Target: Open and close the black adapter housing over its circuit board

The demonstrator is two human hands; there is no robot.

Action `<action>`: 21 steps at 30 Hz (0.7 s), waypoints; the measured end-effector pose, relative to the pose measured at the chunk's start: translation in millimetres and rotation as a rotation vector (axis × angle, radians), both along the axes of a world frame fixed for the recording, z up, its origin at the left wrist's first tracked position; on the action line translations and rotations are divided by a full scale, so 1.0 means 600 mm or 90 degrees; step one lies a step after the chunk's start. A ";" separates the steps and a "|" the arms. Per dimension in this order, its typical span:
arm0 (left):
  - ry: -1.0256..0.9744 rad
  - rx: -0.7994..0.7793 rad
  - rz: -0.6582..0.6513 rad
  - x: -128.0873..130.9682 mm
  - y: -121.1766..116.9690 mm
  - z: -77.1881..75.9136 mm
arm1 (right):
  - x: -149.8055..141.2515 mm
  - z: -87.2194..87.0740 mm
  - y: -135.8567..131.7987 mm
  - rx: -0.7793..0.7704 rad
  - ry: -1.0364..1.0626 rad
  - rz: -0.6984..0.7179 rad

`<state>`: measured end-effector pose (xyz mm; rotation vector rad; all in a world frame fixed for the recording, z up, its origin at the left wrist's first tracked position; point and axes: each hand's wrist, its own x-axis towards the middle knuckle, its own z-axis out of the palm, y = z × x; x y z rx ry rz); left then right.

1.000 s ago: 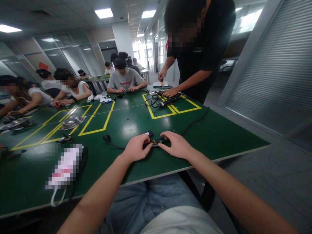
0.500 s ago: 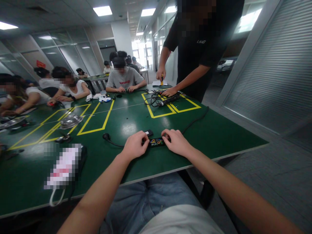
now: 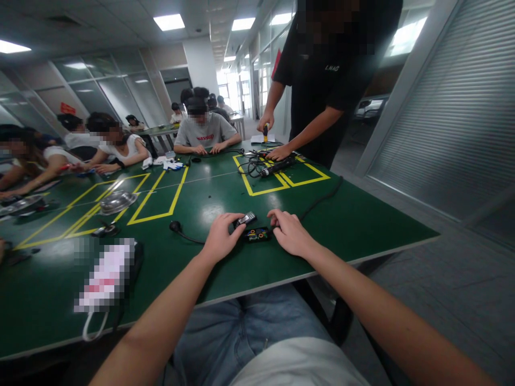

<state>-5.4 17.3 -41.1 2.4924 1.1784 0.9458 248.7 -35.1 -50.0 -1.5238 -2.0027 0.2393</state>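
An uncovered black plug-in box (image 3: 256, 234) lies on the green table in front of me, with coloured wires and two orange rings showing inside. My left hand (image 3: 224, 233) is closed on a small black cover (image 3: 246, 219), tilted just behind the box; a pale label shows on it. At the box's right end is my right hand (image 3: 292, 231), its bent index finger raised and parted from the thumb. Whether its lower fingers touch the box or cable is hidden. A cord with a black plug (image 3: 175, 227) runs out left behind my left hand, and a black cable (image 3: 322, 200) trails off right.
Across the green table (image 3: 225, 289), a standing person in black holds a yellow-handled screwdriver (image 3: 265, 132) over tangled black cables (image 3: 257, 166). Other people sit at the far and left sides. A metal bowl-like part (image 3: 117, 201) and a blurred pale object (image 3: 107, 273) lie left.
The black cover, flat behind the box before, is now raised and tilted in my left hand. My right index finger has lifted from the box's right end.
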 end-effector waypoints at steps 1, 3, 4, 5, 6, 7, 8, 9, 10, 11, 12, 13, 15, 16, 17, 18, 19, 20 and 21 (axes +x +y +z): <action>-0.002 0.000 -0.025 0.002 -0.006 0.004 | 0.001 0.001 -0.001 -0.002 0.001 0.006; 0.002 -0.005 -0.077 0.007 -0.016 0.010 | 0.002 0.003 -0.003 -0.004 0.001 0.021; 0.006 -0.010 -0.102 0.009 -0.019 0.011 | 0.002 0.004 -0.004 -0.004 0.001 0.029; 0.011 -0.014 -0.122 0.010 -0.021 0.012 | 0.002 0.004 -0.006 -0.005 -0.001 0.038; 0.015 -0.018 -0.137 0.011 -0.023 0.013 | 0.001 0.005 -0.007 -0.005 -0.002 0.047; 0.017 -0.021 -0.148 0.012 -0.023 0.012 | 0.000 0.005 -0.008 -0.005 -0.005 0.055; 0.018 -0.023 -0.154 0.011 -0.023 0.012 | -0.001 0.006 -0.010 -0.005 -0.008 0.063; 0.017 -0.024 -0.157 0.011 -0.023 0.011 | -0.002 0.007 -0.011 -0.004 -0.012 0.070; 0.017 -0.025 -0.157 0.010 -0.022 0.011 | -0.003 0.008 -0.012 -0.002 -0.016 0.076; 0.015 -0.026 -0.155 0.009 -0.022 0.010 | -0.004 0.009 -0.013 0.001 -0.020 0.081; 0.014 -0.026 -0.152 0.009 -0.022 0.009 | -0.004 0.010 -0.014 0.004 -0.024 0.084; 0.012 -0.026 -0.147 0.009 -0.022 0.008 | -0.005 0.011 -0.015 0.007 -0.028 0.086; 0.009 -0.025 -0.138 0.009 -0.023 0.007 | -0.005 0.012 -0.016 0.013 -0.034 0.087; 0.008 -0.025 -0.135 0.010 -0.023 0.006 | -0.005 0.013 -0.016 0.015 -0.035 0.086; 0.009 -0.024 -0.135 0.011 -0.024 0.006 | -0.005 0.013 -0.016 0.016 -0.036 0.085; 0.011 -0.024 -0.137 0.011 -0.024 0.005 | -0.005 0.012 -0.016 0.018 -0.037 0.085; 0.014 -0.023 -0.141 0.012 -0.024 0.005 | -0.006 0.011 -0.016 0.020 -0.037 0.084; 0.018 -0.023 -0.146 0.013 -0.024 0.005 | -0.006 0.011 -0.015 0.021 -0.037 0.084; 0.022 -0.023 -0.151 0.013 -0.024 0.005 | -0.006 0.009 -0.014 0.021 -0.037 0.083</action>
